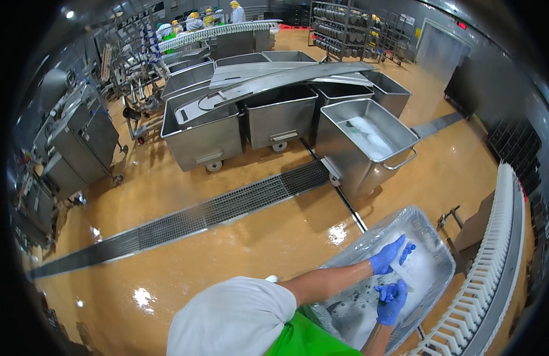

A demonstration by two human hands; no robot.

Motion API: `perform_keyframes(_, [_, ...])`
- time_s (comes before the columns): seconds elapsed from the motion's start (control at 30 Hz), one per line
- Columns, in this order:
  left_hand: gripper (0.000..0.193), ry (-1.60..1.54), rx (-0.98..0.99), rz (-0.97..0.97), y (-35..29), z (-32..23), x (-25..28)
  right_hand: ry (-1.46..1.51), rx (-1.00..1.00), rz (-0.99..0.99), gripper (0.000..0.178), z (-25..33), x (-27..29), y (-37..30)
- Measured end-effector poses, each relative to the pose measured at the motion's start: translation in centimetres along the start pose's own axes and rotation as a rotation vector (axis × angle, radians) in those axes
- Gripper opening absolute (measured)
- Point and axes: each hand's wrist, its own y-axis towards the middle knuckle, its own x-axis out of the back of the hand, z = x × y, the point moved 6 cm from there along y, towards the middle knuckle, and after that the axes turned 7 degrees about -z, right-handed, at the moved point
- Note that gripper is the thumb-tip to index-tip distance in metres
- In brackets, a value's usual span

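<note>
Nearby, hands holding white piece, lettered sign beyond

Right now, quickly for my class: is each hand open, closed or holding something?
Left hand: closed on a white piece.
Right hand: partly curled by the white piece's lower end; whether it grips it cannot be told.

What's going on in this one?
A person holds a white piece in their blue-gloved left hand over a tub with white foam in it. Their right hand, also gloved, is curled by the piece's lower end; whether it grips is unclear. Beyond stands a metal cart with what looks like more foam.
</note>
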Motion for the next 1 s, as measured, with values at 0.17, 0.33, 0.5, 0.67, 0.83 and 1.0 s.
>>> perform_keyframes(0.17, [0.066,0.84,-0.053,-0.019,1.7,1.5,2.3,-0.715,0.0,0.198,0.023,-4.9,-4.1,-1.9])
perform_keyframes(0.33, [0.072,0.857,-0.246,-0.164,3.6,1.1,4.3,-0.926,-0.19,0.175,0.028,-6.2,1.2,0.5])
perform_keyframes(0.5, [0.066,1.613,-0.342,-0.299,2.8,2.3,6.8,-1.355,-0.25,0.135,0.045,-9.1,10.5,2.5])
perform_keyframes(0.67, [0.049,1.94,-0.23,0.024,1.7,10.0,12.0,-1.762,0.262,0.342,0.032,-8.9,12.2,4.2])
perform_keyframes(0.83, [0.027,2.18,-0.286,0.516,2.4,12.4,11.3,-0.784,0.018,-0.065,0.027,-4.3,8.8,4.5])
perform_keyframes(1.0, [0.026,1.352,-0.089,0.19,1.9,8.4,5.6,-0.596,0.295,-0.261,0.025,-0.9,6.7,4.2])
